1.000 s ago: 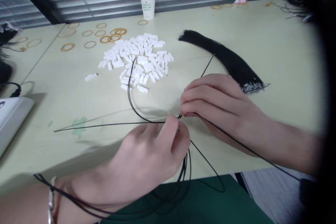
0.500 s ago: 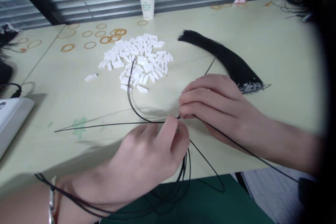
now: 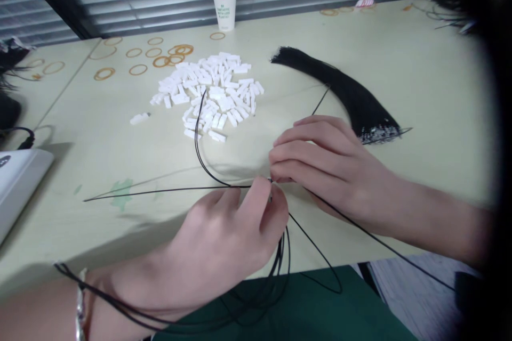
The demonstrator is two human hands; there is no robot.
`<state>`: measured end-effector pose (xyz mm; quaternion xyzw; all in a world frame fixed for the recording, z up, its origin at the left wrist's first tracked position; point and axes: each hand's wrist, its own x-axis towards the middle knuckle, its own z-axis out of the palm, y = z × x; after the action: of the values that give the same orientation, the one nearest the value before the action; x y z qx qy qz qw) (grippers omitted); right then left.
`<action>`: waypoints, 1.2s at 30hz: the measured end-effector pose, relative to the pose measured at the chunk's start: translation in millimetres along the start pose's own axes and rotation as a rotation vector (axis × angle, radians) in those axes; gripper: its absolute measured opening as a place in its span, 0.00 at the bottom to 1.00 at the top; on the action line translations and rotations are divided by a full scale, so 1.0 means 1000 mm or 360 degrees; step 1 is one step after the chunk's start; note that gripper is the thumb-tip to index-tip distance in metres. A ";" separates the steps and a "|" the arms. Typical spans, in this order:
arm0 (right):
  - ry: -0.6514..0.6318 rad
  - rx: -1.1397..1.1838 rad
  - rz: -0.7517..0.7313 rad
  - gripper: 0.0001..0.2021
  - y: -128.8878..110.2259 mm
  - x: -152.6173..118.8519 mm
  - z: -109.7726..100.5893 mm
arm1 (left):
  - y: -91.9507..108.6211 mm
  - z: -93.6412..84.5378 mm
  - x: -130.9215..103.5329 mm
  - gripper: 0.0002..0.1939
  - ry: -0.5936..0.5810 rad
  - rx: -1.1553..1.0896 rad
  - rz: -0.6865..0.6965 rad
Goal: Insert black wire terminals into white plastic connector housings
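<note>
Thin black wires (image 3: 172,190) run between my two hands, which meet over the front of the table. My left hand (image 3: 236,229) pinches the wires between thumb and fingers. Close against it, my right hand (image 3: 324,165) has its fingertips closed on the wires too; the exact spot they grip is mostly hidden. Some wires stick out to the left, one loop curves up toward a pile of small white plastic pieces (image 3: 216,96), and more hang in loose loops below my left hand. Behind my right hand lies a thick bundle of short black wires (image 3: 336,82) with pale ends.
A white paper cup (image 3: 224,0) stands at the back by the blinds. Tan rubber bands (image 3: 176,56) lie scattered at the back left. A white device (image 3: 24,186) with a cable sits at the left edge. More dark wires (image 3: 452,16) lie at the far right.
My right hand has shifted slightly left and its fingers have spread a little at the knuckles. My left hand and the wires have stayed nearly still.
</note>
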<state>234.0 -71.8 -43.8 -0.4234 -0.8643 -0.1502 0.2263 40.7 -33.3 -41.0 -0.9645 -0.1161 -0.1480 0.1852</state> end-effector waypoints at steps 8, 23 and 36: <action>0.0034 0.0121 0.0056 0.04 0.000 0.000 0.006 | -0.001 0.001 0.002 0.19 0.0046 0.0008 0.0003; 0.0875 0.0597 0.0922 0.03 0.012 -0.055 -0.031 | -0.011 0.008 -0.007 0.12 0.0287 -0.0569 -0.0012; -0.0611 0.0865 0.0661 0.27 0.009 -0.034 -0.036 | -0.025 -0.002 0.005 0.10 0.0535 -0.1696 -0.0207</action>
<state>269.6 -105.4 -30.1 -0.5343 -0.7951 0.2151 0.1900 37.8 -11.2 -29.3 -0.8787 -0.0533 -0.3490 -0.3212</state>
